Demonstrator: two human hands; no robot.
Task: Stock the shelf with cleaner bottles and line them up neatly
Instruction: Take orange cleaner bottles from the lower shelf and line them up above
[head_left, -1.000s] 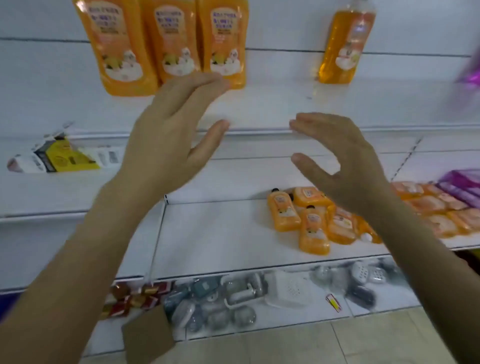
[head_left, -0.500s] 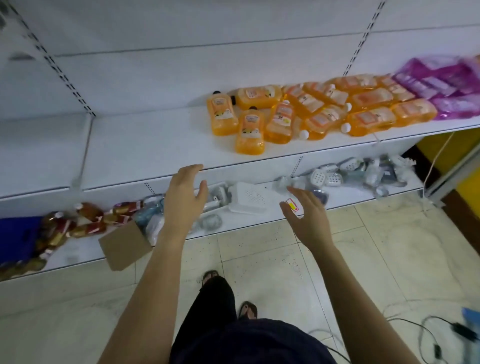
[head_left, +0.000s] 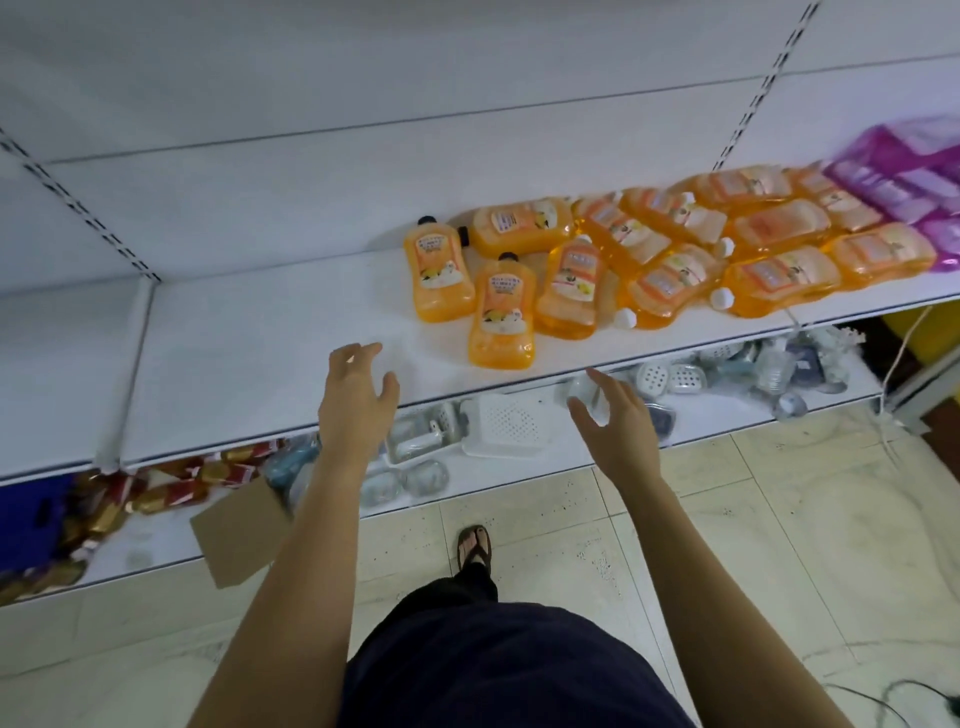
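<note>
Several orange cleaner bottles (head_left: 644, 254) lie flat in a loose heap on the white shelf (head_left: 270, 353), some with black caps, some with white. The nearest one (head_left: 502, 317) lies lengthwise close to the shelf's front edge. My left hand (head_left: 356, 400) hovers over the front edge, left of that bottle, fingers relaxed and holding nothing. Just below the shelf lip, my right hand (head_left: 615, 421) reaches forward, fingers spread and empty. Neither hand touches a bottle.
Purple packs (head_left: 904, 176) lie at the shelf's right end. The lower shelf (head_left: 156, 551) holds soap dishes (head_left: 670, 376), a white perforated box (head_left: 511, 426), red-gold wrapped items (head_left: 171, 483) and a cardboard piece (head_left: 244, 535). Tiled floor, my sandalled foot (head_left: 474, 545) and a cable (head_left: 904, 343) are below.
The view has dropped from the upper shelf to the lower one with the lying bottles. Both hands have come down from the upper shelf and moved forward toward this shelf's front edge.
</note>
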